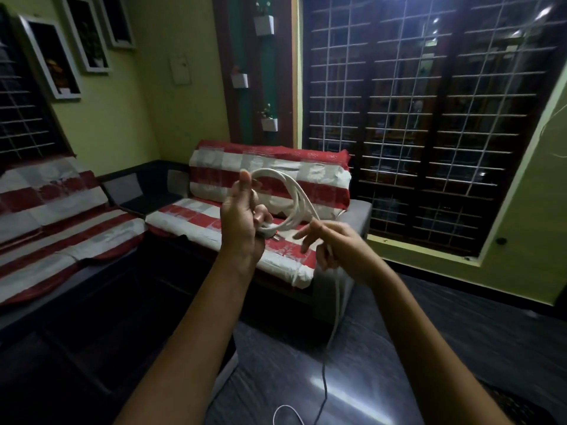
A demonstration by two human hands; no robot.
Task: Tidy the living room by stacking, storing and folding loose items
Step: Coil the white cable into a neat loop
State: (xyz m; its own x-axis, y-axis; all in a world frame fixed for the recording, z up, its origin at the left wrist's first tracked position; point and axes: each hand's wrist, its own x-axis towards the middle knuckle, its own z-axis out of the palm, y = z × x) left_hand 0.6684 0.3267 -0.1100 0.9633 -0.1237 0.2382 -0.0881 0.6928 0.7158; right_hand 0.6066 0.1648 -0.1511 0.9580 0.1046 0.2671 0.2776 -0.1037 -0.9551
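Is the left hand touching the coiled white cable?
Touching. The head view shows the left hand gripping the coiled white cable, with the loops passing through its fingers and arching up beside the raised thumb.

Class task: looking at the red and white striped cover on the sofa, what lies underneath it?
Under the red and white striped cloth cover, only the grey sofa arm and dark frame edges show. The seat and back cushions themselves are hidden beneath it.

A home living room is showing here: two sofas (pixel 270 191) wearing red-and-white striped covers are sitting at a right angle in the corner. Framed pictures (pixel 50 56) and small planters (pixel 264 24) are hanging on green walls, and a grilled window (pixel 429 118) is facing the night outside.
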